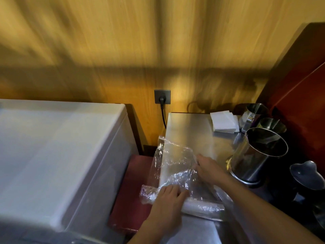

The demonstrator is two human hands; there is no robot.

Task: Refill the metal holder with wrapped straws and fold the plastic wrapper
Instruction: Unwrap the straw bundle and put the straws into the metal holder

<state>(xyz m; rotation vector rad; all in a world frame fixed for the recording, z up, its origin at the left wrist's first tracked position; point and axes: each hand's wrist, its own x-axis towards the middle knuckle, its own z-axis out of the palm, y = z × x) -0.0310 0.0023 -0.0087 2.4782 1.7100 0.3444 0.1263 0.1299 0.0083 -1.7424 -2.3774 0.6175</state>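
A crumpled clear plastic wrapper [173,164] lies spread over the left edge of a steel counter [190,131], with part of it hanging off the side. My left hand [168,198] presses flat on its near end. My right hand [209,170] pinches the wrapper's right edge with curled fingers. To the right stands a large round metal holder [255,161], tilted in the view; its inside looks dark and I cannot make out any straws in it.
Two smaller metal cups [255,115] stand behind the holder, beside a stack of white napkins [223,121]. A white chest appliance [58,155] fills the left. A plug and cable [162,110] run down the wooden wall. Dark funnel-like ware [306,175] sits at the right.
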